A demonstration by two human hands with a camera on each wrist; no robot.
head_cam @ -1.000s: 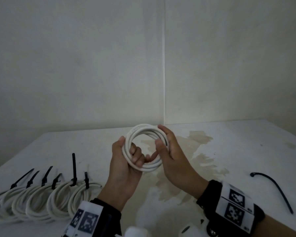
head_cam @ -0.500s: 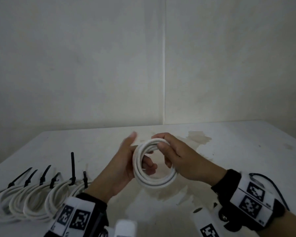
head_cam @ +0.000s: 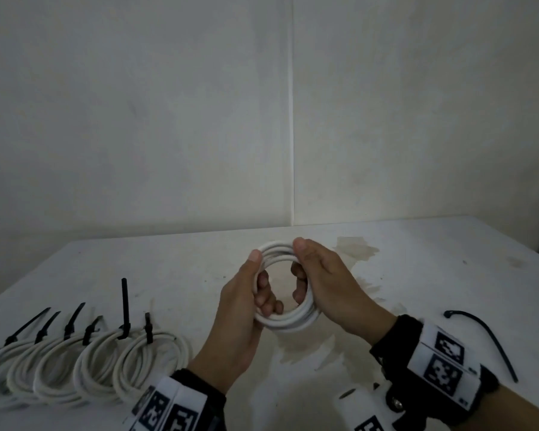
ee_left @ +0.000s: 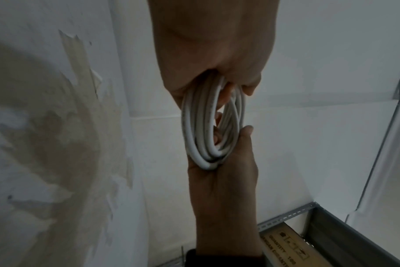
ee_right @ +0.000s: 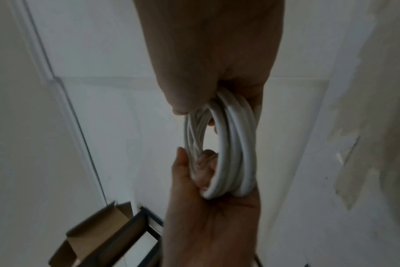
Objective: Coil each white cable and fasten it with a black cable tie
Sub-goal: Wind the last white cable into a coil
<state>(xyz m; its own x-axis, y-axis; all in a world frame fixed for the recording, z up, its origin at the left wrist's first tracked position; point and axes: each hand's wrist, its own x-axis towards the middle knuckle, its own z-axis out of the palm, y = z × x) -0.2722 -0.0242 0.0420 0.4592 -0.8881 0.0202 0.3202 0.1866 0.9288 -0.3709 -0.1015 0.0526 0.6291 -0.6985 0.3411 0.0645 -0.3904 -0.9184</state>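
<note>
Layout on the desk (head_cam: 417,253), head view.
Coil (head_cam: 288,323) above desk centre, between left hand (head_cam: 240,309) and right hand (head_cam: 333,284); row of tied coils (head_cam: 84,365) at near left; loose cable tie (head_cam: 483,340) at near right, well apart.

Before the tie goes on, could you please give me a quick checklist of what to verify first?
1. Coil wound into loops: ok.
2. Left hand grips the coil: ok.
3. Right hand grips the other side: ok.
4. Loose tie on the table, right of the hands: ok.
5. A hand free to fetch it: not ok.
6. Cable ends tucked in: cannot tell.
</note>
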